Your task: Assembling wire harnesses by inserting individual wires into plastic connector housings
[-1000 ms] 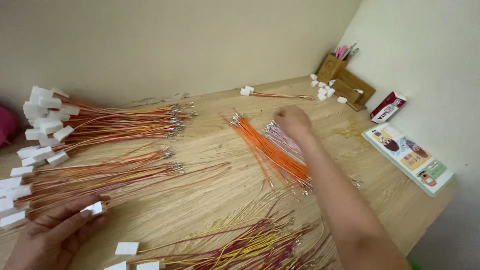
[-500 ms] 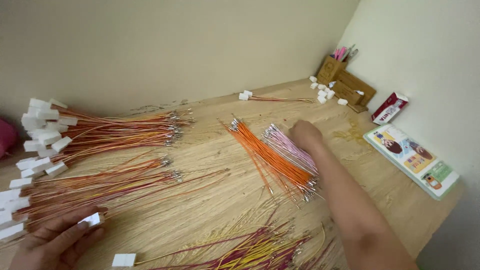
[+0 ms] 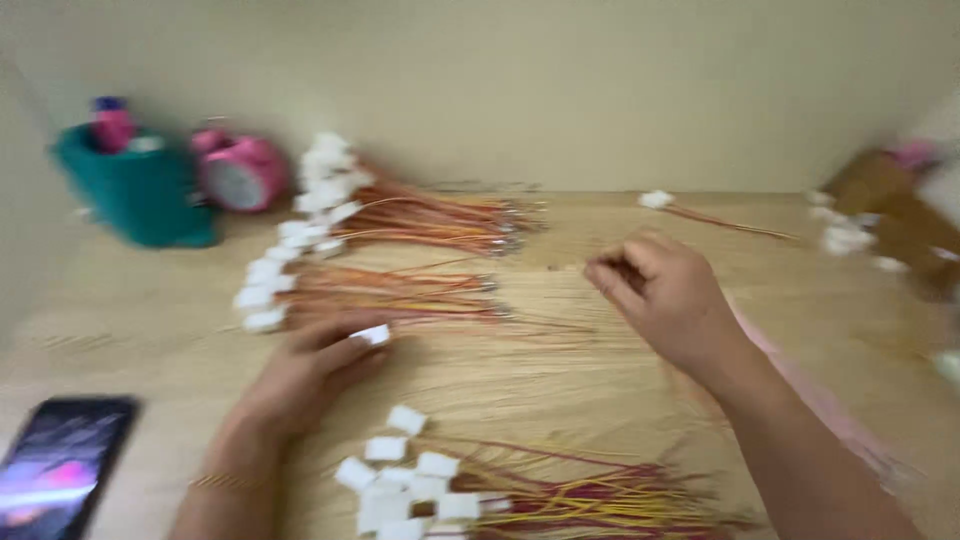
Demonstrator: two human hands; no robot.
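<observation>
White connector (image 3: 374, 334) sits pinched at my left hand (image 3: 318, 370) fingertips, centre-left of the frame, touching the orange wire bundle (image 3: 400, 295). My right hand (image 3: 665, 295) hovers right of centre, fingers curled; blur hides whether it grips anything. Upper left, a teal cup (image 3: 135, 190) holds a pink item (image 3: 112, 125), beside a pink clock (image 3: 238, 172).
</observation>
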